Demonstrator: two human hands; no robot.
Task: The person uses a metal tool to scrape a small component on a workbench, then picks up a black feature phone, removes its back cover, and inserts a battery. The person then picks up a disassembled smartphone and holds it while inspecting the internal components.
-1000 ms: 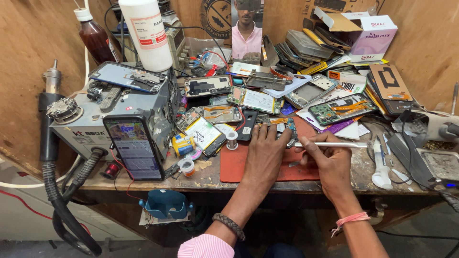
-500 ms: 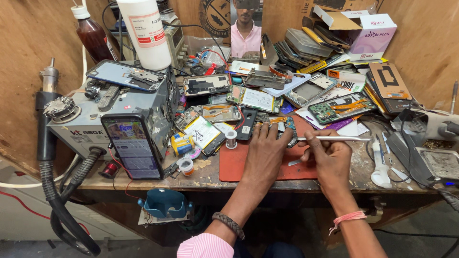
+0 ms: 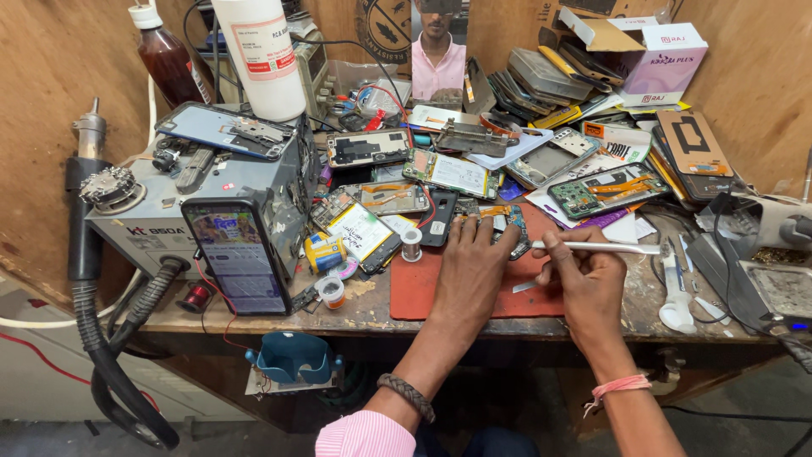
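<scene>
Both hands at an opened phone on the red work mat.

The left hand [image 3: 468, 272] lies flat, fingers spread, pressing the exposed circuit board [image 3: 499, 222] at the far edge of the smooth red mat [image 3: 423, 288]. The right hand [image 3: 584, 279] pinches slim metal tweezers [image 3: 605, 248], held level, just beside the board. The wooden counter [image 3: 364, 309] is worn and cluttered.

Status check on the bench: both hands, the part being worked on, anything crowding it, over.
Left hand flat on an opened phone. Right hand gripping tweezers. Work sits at the red mat edge. Loose phone boards and a solder spool crowd close.
</scene>
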